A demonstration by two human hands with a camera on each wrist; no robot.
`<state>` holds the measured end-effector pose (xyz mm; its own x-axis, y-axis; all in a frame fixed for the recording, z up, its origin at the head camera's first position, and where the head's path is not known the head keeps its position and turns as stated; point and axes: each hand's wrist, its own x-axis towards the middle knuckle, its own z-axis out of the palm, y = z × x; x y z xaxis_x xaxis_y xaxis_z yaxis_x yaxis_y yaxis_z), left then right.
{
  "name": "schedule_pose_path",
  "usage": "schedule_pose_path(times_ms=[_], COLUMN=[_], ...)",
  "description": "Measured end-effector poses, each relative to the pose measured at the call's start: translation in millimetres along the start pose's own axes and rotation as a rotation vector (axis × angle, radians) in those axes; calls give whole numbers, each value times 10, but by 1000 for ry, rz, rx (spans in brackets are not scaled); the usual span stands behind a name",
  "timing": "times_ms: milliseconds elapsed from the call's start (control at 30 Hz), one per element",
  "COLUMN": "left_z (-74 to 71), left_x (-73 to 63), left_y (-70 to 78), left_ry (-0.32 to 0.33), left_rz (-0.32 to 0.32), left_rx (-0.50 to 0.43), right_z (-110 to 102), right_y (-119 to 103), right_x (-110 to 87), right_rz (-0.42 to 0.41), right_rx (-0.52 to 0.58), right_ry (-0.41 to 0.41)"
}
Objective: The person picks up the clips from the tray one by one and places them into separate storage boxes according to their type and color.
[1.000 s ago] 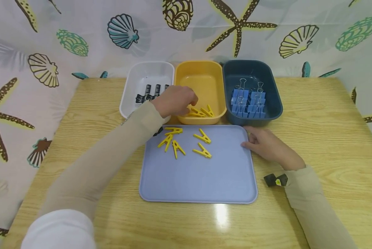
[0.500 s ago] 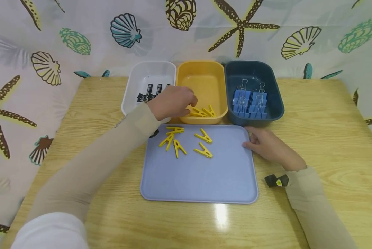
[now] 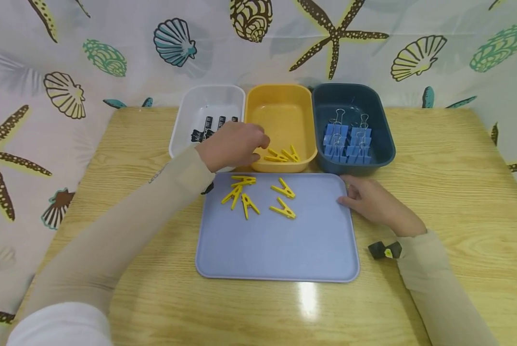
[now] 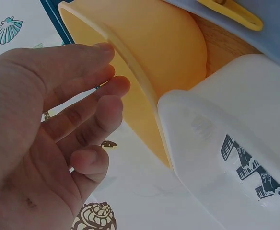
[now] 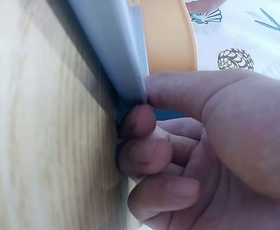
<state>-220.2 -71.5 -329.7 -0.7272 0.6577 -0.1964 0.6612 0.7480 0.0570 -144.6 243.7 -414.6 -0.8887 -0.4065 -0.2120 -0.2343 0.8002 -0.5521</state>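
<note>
My left hand (image 3: 235, 144) hovers over the near left part of the yellow bin (image 3: 280, 108), its fingers loosely bent and apart. The left wrist view shows nothing between the thumb and fingers of that left hand (image 4: 63, 105). Below it in the bin lie a few yellow clothespins (image 3: 291, 154). Several more yellow clothespins (image 3: 283, 208) are spread over the upper part of the blue-grey tray (image 3: 275, 254). My right hand (image 3: 372, 202) holds the tray's far right corner. In the right wrist view, thumb and fingertips pinch the tray rim (image 5: 116, 52).
Left of the yellow bin stands a white bin (image 3: 210, 98) with black patterned clips (image 3: 208, 126). To its right is a dark blue bin (image 3: 385, 139) holding several blue binder clips (image 3: 346, 143). A shell-printed cloth (image 3: 124, 29) hangs behind the wooden table (image 3: 457, 173).
My left hand has drawn back slightly, to the left and nearer to me, and its thumb and index finger are farther apart. The right hand stays on the tray corner.
</note>
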Motion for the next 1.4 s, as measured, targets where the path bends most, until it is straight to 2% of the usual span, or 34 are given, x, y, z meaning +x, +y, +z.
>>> schedule_pose_path(times_ms=[400, 767, 1067, 1400], left_z=[3, 30, 62, 71], left_x=[-69, -99, -166, -238], left_y=[6, 11, -5, 16], left_ry=[38, 32, 49, 34], left_rz=[12, 4, 12, 10], left_rx=[42, 53, 37, 36], right_z=[1, 3, -12, -10], right_y=[3, -1, -6, -11], right_x=[10, 9, 0, -2], right_rz=[8, 16, 13, 20], right_rx=[5, 4, 12, 12], right_ry=[-7, -11, -9, -13])
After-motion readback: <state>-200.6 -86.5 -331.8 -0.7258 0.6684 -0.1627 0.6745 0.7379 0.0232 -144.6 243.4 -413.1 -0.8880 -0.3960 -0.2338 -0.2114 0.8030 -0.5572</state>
